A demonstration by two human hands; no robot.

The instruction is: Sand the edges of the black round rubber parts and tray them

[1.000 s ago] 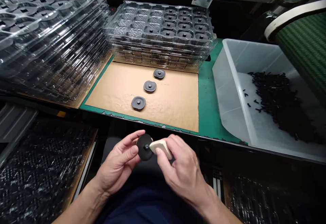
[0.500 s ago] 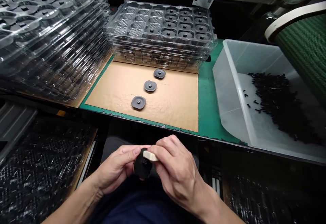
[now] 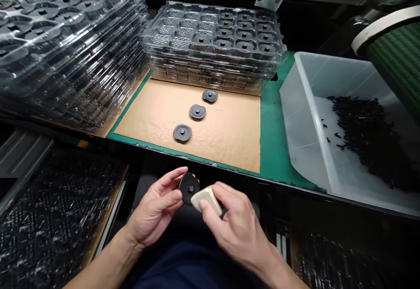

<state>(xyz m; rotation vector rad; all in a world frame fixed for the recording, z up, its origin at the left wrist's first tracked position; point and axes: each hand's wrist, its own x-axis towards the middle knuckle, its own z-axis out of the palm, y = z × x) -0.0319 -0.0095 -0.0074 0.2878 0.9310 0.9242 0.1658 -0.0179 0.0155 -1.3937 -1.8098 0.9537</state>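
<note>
My left hand grips a black round disc by its edge, the face with a small central stub turned toward me. A pale cream block, perhaps a sponge or eraser, is pinched between the thumb and fingers of my right hand. Its corner overlaps the disc's lower right edge; I cannot tell whether they touch. Beyond my hands, three similar dark discs, a near one, a middle one and a far one, lie in a slanting row on a cardboard sheet.
Partly filled clear plastic trays stand behind the cardboard. A taller tray stack rises at left. On the green bench top, a translucent bin holds many small black pieces. A green mesh roll with a white rim overhangs it.
My left hand has raised the disc and turned its face toward me. My right hand has drawn the cream block down and right, showing its broad face. The view has shifted slightly.
</note>
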